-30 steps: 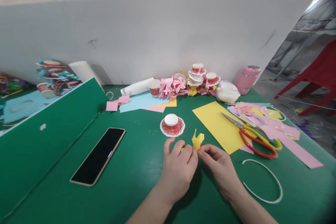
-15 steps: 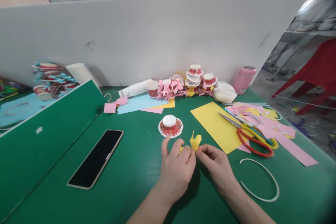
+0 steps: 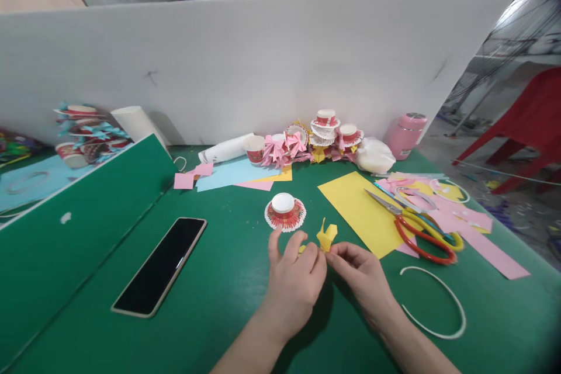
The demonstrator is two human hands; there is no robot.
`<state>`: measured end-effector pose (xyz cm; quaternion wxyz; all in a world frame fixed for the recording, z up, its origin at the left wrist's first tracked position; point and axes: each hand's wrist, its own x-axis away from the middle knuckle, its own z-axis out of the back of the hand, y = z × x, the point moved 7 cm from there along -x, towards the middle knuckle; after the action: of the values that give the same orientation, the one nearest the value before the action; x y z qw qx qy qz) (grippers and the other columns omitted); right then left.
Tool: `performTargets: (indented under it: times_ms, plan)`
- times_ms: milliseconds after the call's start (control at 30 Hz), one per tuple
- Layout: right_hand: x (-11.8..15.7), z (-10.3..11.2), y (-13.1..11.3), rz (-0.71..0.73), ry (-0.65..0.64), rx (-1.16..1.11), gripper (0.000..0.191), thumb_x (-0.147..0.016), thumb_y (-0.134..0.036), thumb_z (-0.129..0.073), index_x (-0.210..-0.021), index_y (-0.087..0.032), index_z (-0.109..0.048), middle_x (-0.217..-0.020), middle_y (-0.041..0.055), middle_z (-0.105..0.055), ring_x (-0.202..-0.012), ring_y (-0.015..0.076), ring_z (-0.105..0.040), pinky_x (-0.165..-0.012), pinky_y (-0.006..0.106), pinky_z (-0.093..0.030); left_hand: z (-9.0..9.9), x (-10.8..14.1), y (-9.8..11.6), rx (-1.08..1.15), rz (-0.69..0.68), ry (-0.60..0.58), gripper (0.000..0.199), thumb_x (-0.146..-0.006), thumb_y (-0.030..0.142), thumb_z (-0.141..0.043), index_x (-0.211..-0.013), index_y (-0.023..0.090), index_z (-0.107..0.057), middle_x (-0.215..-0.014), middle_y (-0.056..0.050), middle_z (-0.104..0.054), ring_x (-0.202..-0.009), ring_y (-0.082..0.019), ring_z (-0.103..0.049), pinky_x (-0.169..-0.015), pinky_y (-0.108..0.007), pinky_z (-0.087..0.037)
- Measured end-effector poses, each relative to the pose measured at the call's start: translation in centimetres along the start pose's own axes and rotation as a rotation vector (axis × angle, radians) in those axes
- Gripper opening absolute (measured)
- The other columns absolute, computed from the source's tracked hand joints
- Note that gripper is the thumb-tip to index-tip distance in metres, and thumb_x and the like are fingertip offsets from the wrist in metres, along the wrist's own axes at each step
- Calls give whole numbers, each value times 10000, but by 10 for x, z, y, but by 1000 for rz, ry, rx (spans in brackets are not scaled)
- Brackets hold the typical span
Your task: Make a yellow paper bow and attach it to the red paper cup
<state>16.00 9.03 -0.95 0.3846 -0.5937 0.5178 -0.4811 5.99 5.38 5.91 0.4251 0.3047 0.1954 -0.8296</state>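
A small piece of folded yellow paper point(image 3: 326, 238), with a thin upright point and a rounded flap, is held between both hands. My left hand point(image 3: 297, 280) is closed on its left side, fingers curled over it, and a bit of yellow shows between them. On the right side, my right hand point(image 3: 362, 277) pinches the base with thumb and fingertips. The part inside the fingers is hidden. Just beyond my left fingertips stands an upturned paper cup point(image 3: 283, 203) whose red-and-white sides are cut into strips and spread flat like a brim.
Scissors point(image 3: 421, 228) lie at right across a yellow sheet point(image 3: 357, 204) and pink scraps point(image 3: 495, 251). A curved white strip point(image 3: 460, 310) is near my right forearm, a phone point(image 3: 160, 266) at left. Behind are decorated cups point(image 3: 325, 123) and a pink bottle point(image 3: 407, 135).
Both hands stay almost in place on the folded yellow paper. The paper seems to tilt very slightly; the view shifts a little.
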Motion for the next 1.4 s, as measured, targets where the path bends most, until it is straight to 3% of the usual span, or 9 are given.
performTargets:
  times_ms: [267, 700, 1400]
  plan:
    - [1, -2, 4, -86, -41, -67, 276, -525, -353, -775, -567, -159, -583, -495, -64, -448, -435, 49, -287, -409, 204, -205, 2, -1, 0, 4, 0, 13, 214, -772, 45, -431, -751, 144, -619, -697, -37, -618, -891, -227, -524, -954, -532, -229]
    - [-1, -3, 8, -104, 14, -67, 291, -517, -348, -756, -537, -166, -530, -452, -74, -401, -413, 51, -279, -393, 207, -158, 0, -2, 3, -20, -22, 4, 254, -801, 55, -413, -666, 156, -604, -647, -19, -587, -912, -220, -523, -983, -530, -203]
    - [2, -1, 10, -21, 113, -3, 193, -555, -271, -651, -522, -180, -484, -475, -63, -425, -465, 81, -325, -451, 220, -251, -4, 0, 8, -21, -27, -24, 266, -809, 54, -399, -693, 149, -618, -615, -22, -564, -914, -233, -527, -997, -549, -185]
